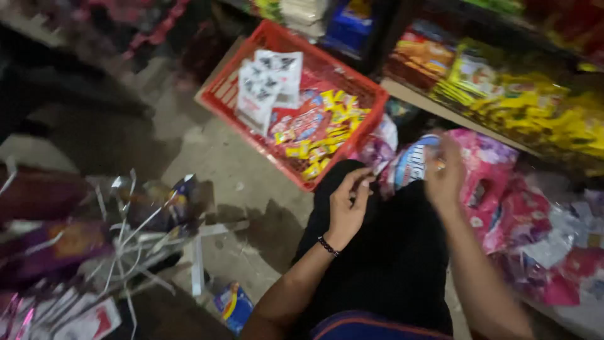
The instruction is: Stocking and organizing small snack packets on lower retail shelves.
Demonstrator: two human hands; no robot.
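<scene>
My left hand [348, 203] hovers over my dark-clothed lap [384, 258], fingers curled and pinching toward a small packet edge; a black bead bracelet [328, 246] circles the wrist. My right hand [444, 175] is raised beside it, blurred, touching a blue and white snack packet [409, 165]. Pink plastic packs [487, 165] lie just behind the right hand. Whether either hand truly grips a packet is unclear because of motion blur.
A red plastic basket [221, 94] with snack strips and white sachets stands on the concrete floor [239, 182] ahead. Shelves of yellow and orange packets [541, 113] run along the right. Purple packets and silver strips [126, 233] pile at the left. A small blue packet [231, 305] lies on the floor.
</scene>
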